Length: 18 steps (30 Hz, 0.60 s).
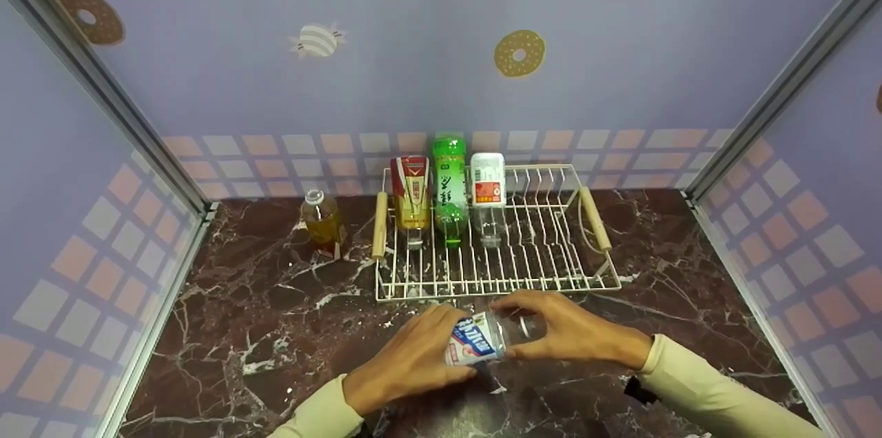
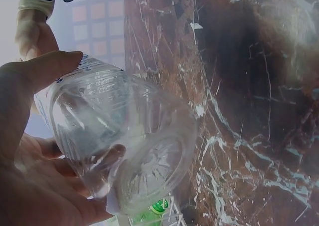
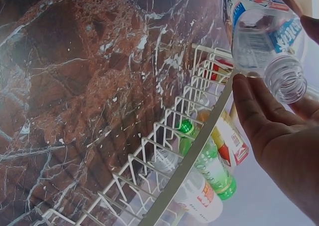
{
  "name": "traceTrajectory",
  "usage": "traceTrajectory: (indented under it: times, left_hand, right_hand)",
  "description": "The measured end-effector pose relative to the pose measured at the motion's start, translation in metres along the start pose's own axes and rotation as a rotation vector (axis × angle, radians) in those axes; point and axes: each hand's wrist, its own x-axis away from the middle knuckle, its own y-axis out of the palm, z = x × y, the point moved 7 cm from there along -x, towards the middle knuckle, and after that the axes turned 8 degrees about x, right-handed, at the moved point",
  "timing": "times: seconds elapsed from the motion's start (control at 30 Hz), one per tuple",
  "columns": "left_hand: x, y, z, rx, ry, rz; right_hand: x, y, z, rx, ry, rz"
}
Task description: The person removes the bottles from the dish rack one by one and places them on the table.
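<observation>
A clear plastic bottle (image 1: 479, 338) with a blue and white label lies tilted between my hands in front of the rack. My left hand (image 1: 420, 355) grips it around the label, near its base; the ribbed bottom (image 2: 154, 166) faces the left wrist camera. The threaded bottle neck (image 3: 285, 81) shows no cap and points toward my right hand (image 1: 572, 331). Around that neck end my right hand is spread, its fingers (image 3: 249, 101) fairly straight and fingertips right at the bottle's shoulder, with space showing about the neck.
Behind my hands stands a white wire rack (image 1: 537, 245) with wooden handles. It holds a red and yellow bottle (image 1: 412, 193), a green bottle (image 1: 450, 183) and a white-labelled clear bottle (image 1: 488, 183), necks toward me. An uncapped bottle of amber liquid (image 1: 324, 228) stands left of it on the marbled counter (image 1: 269, 328).
</observation>
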Motion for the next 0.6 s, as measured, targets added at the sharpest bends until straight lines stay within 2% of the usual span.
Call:
traceTrajectory:
  times: [0.17,0.3,0.43,0.6]
  left_hand:
    - [0.001,-0.004,-0.006,0.049,-0.027,0.019]
    - [0.002,-0.007,-0.013,0.138,-0.069,0.042]
    - [0.003,-0.012,-0.019,0.223,-0.106,0.075]
    - [0.005,-0.019,-0.023,0.257,-0.134,0.121]
  right_hand:
    - [-0.001,-0.002,0.006,-0.066,0.012,0.018]
    - [-0.001,-0.002,0.011,-0.088,0.031,0.027]
    - [-0.001,-0.004,0.015,-0.048,0.058,0.048]
    - [0.000,-0.006,0.017,-0.044,0.079,0.068]
